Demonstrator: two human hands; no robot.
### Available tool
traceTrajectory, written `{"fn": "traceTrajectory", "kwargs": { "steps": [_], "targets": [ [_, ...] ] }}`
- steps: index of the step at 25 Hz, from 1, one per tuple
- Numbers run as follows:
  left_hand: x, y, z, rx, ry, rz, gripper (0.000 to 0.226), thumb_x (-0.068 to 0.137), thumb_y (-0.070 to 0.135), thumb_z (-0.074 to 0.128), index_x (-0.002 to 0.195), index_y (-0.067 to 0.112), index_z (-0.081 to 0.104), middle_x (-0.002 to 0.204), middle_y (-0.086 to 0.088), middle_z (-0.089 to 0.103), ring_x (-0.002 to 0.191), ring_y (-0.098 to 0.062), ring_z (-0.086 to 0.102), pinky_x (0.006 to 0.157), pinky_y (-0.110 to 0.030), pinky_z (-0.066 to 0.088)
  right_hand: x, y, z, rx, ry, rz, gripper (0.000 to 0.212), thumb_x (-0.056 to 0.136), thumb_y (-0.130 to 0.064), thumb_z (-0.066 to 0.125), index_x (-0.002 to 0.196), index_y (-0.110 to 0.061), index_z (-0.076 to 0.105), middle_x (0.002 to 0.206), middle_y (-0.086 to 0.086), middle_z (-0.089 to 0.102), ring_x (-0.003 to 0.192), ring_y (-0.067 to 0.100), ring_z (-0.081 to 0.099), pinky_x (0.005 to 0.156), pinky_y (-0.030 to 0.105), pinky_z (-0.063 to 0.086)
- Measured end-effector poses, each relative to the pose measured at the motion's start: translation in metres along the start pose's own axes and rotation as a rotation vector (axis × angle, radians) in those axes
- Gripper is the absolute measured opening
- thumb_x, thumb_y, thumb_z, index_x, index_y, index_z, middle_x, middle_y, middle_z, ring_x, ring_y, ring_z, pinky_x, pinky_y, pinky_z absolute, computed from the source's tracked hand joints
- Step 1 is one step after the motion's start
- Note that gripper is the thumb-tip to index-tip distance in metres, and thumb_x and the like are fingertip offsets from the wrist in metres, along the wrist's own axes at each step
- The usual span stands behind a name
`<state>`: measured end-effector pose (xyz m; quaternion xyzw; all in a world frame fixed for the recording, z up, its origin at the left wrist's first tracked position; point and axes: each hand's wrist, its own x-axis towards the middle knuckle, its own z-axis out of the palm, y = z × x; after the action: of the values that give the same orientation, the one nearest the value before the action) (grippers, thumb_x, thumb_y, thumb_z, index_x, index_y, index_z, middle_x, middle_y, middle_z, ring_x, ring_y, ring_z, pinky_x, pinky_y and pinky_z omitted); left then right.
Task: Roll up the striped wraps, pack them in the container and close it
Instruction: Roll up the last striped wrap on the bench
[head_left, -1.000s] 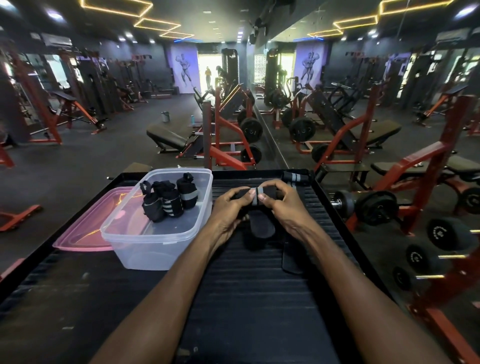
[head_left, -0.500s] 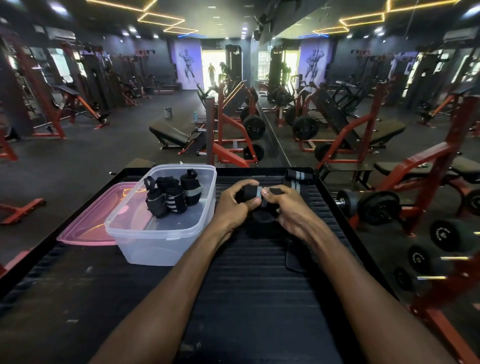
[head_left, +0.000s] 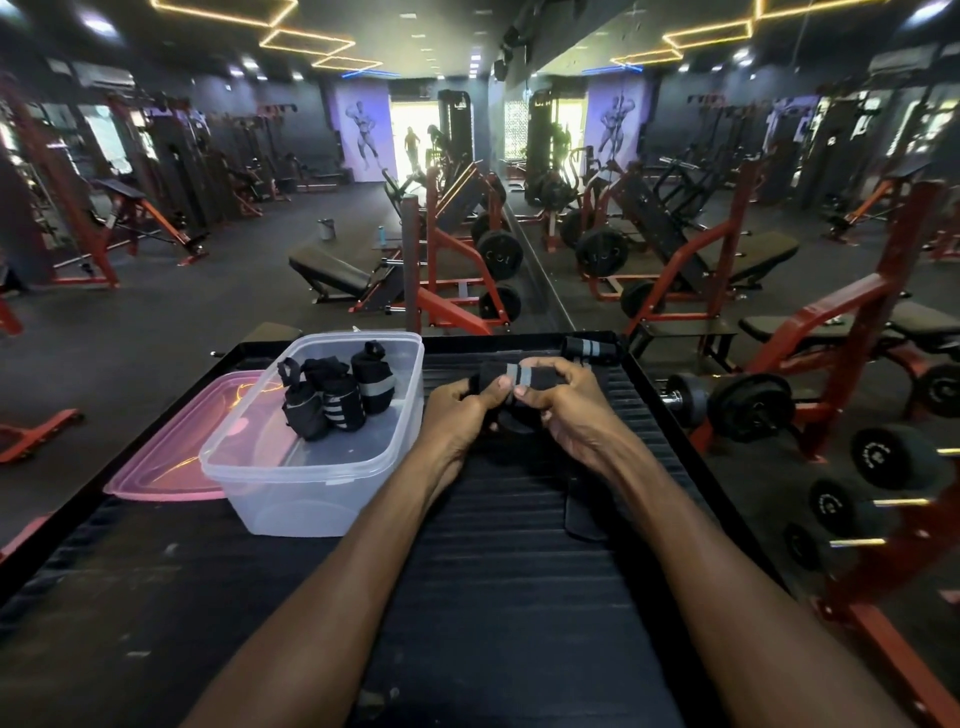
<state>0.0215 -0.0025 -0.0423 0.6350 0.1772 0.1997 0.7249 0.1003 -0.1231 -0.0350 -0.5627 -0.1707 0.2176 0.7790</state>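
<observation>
— Three rolled wraps (head_left: 335, 397) stand in our clear plastic container (head_left: 311, 493), all black with grey stripes, bunched toward its far left corner.

— And the one we are working on?

— We hold it between both hands above the black ribbed mat (head_left: 493, 597). Our left hand (head_left: 457, 415) curls its fingers round the left end of the striped wrap (head_left: 511, 376), thumb pressing on top. Our right hand (head_left: 566, 400) pinches the right end, thumb beside the grey stripes, fingers clenched over the far side.

— Is it fully rolled?

— We cannot tell; a dark tail of it hangs below our thumbs, mostly hidden by the hands.

— Anything else loose?

— Another striped wrap (head_left: 589, 347) lies at the far edge of the mat, just beyond our right hand. A flat black strip (head_left: 587, 512) lies on the mat under our right forearm.

— Where is the lid?

— The pink lid (head_left: 171, 457) lies flat to the left of the container, partly tucked behind it. The container stands open, just left of our left hand.

— Beyond the mat?

— Red gym machines, and a dumbbell rack (head_left: 883, 493) to our right.
</observation>
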Motion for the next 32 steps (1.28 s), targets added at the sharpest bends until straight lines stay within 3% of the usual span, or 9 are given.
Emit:
{"fn": "traceTrajectory", "kwargs": {
  "steps": [3, 7, 12, 16, 19, 22, 25, 30, 32],
  "targets": [
    [-0.002, 0.001, 0.001, 0.047, -0.014, 0.026, 0.013, 0.089, 0.007, 0.07, 0.097, 0.016, 0.075, 0.095, -0.007, 0.078, 0.092, -0.026, 0.073, 0.079, -0.037, 0.057, -0.001, -0.003, -0.001, 0.008, -0.03, 0.074, 0.011, 0.088, -0.001, 0.066, 0.098, -0.001, 0.068, 0.09, 0.017, 0.072, 0.085, 0.029, 0.069, 0.081, 0.048, 0.059],
    [-0.004, -0.003, 0.001, 0.138, -0.019, 0.094, 0.026, 0.087, -0.001, 0.07, 0.105, 0.017, 0.073, 0.099, 0.0, 0.076, 0.089, -0.012, 0.069, 0.072, -0.017, 0.053, 0.0, 0.001, -0.002, -0.146, 0.02, 0.114, 0.025, 0.095, -0.018, 0.066, 0.11, 0.002, 0.064, 0.101, 0.016, 0.068, 0.091, 0.027, 0.068, 0.063, 0.039, 0.061],
    [-0.005, -0.003, 0.003, -0.011, -0.085, 0.056, 0.015, 0.088, 0.012, 0.074, 0.102, 0.011, 0.073, 0.1, -0.015, 0.076, 0.086, -0.024, 0.068, 0.079, -0.038, 0.056, 0.001, 0.001, -0.006, -0.153, 0.07, 0.024, 0.018, 0.09, -0.002, 0.07, 0.107, -0.001, 0.065, 0.091, 0.013, 0.072, 0.08, 0.024, 0.07, 0.058, 0.034, 0.059],
    [-0.006, -0.006, 0.001, 0.114, 0.018, 0.153, 0.013, 0.086, 0.017, 0.077, 0.098, 0.021, 0.073, 0.094, 0.002, 0.076, 0.082, -0.007, 0.07, 0.068, -0.016, 0.055, 0.002, 0.002, -0.004, -0.133, 0.044, 0.053, 0.031, 0.083, 0.007, 0.071, 0.113, 0.001, 0.064, 0.101, 0.018, 0.073, 0.09, 0.03, 0.07, 0.083, 0.05, 0.058],
    [-0.003, -0.008, -0.001, 0.137, 0.024, 0.153, 0.028, 0.086, 0.004, 0.074, 0.112, 0.014, 0.071, 0.103, -0.001, 0.074, 0.091, -0.011, 0.069, 0.069, -0.013, 0.053, 0.0, 0.002, -0.002, -0.1, 0.011, 0.099, 0.027, 0.087, 0.002, 0.07, 0.113, 0.0, 0.063, 0.099, 0.013, 0.072, 0.091, 0.025, 0.069, 0.075, 0.04, 0.06],
    [-0.003, -0.008, -0.001, 0.119, -0.015, 0.101, 0.032, 0.086, 0.008, 0.075, 0.116, 0.013, 0.069, 0.105, -0.005, 0.074, 0.093, -0.017, 0.07, 0.074, -0.024, 0.058, 0.001, 0.005, -0.004, -0.204, 0.054, 0.048, 0.026, 0.089, -0.002, 0.07, 0.114, 0.001, 0.063, 0.098, 0.012, 0.07, 0.079, 0.018, 0.069, 0.061, 0.031, 0.059],
    [-0.001, -0.01, -0.002, 0.16, -0.049, 0.095, 0.037, 0.085, 0.016, 0.078, 0.12, 0.015, 0.068, 0.108, -0.005, 0.073, 0.096, -0.019, 0.071, 0.081, -0.031, 0.06, 0.001, 0.005, -0.006, -0.239, 0.074, 0.05, 0.02, 0.089, -0.003, 0.071, 0.109, -0.004, 0.066, 0.096, 0.011, 0.07, 0.074, 0.017, 0.068, 0.058, 0.03, 0.057],
    [-0.002, -0.011, -0.005, 0.166, -0.114, 0.077, 0.038, 0.084, 0.009, 0.078, 0.12, 0.012, 0.066, 0.101, -0.005, 0.072, 0.082, -0.014, 0.069, 0.077, -0.03, 0.059, -0.003, 0.005, -0.004, -0.331, 0.057, 0.036, 0.008, 0.092, -0.007, 0.068, 0.1, -0.011, 0.068, 0.091, 0.012, 0.071, 0.069, 0.019, 0.067, 0.052, 0.024, 0.052],
    [-0.003, -0.011, -0.004, 0.213, -0.1, 0.091, 0.039, 0.084, 0.009, 0.078, 0.12, 0.015, 0.066, 0.102, 0.0, 0.072, 0.09, -0.013, 0.07, 0.08, -0.027, 0.058, -0.005, 0.005, -0.004, -0.335, 0.041, 0.032, 0.006, 0.092, -0.01, 0.07, 0.097, -0.013, 0.069, 0.092, 0.013, 0.072, 0.071, 0.02, 0.067, 0.055, 0.027, 0.053]
  ]
}}
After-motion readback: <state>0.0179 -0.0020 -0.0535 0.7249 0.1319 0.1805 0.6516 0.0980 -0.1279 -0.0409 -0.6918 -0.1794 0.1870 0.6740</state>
